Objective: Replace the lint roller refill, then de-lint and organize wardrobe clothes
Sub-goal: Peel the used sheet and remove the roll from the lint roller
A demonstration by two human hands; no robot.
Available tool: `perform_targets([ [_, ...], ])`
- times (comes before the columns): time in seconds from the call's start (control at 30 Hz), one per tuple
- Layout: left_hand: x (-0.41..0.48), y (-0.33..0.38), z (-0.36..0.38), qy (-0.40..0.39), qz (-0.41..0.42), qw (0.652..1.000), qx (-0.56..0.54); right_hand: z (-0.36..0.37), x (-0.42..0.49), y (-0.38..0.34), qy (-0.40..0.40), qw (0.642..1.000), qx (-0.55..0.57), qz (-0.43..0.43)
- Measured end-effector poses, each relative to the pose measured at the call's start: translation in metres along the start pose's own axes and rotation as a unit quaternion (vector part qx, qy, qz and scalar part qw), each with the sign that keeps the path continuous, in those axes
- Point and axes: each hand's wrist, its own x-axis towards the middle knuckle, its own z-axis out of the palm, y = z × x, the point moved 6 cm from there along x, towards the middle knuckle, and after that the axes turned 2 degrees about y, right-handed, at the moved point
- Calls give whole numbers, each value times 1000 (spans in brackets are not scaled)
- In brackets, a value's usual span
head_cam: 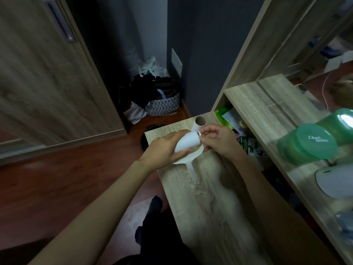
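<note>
A white lint roller (188, 143) lies tilted over the far end of the wooden desk (214, 197), its handle (193, 172) pointing toward me. My left hand (164, 148) grips the white roll from the left. My right hand (215, 139) pinches the roll's far end, where a silver ring shows. Just behind the hands stands a bare cardboard core (199, 123), upright on the desk.
A green-lidded container (313, 142) and a white object (334, 180) sit on the shelf at right. The open compartment (240, 131) below holds packets. Bags (162, 100) are piled on the floor in the far corner. A wardrobe door (47, 73) stands left.
</note>
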Motion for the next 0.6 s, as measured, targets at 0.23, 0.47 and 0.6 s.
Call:
perform_targets([
  [0.23, -4, -4, 7, -2, -37, 999, -35, 4, 2, 7, 24, 999, 12, 35],
  [0.47, -4, -8, 8, 12, -54, 997, -50, 6, 4, 12, 25, 998, 1, 52],
  [0.6, -10, -10, 13, 18, -100, 991, -90, 9, 7, 17, 19, 997, 9, 79],
])
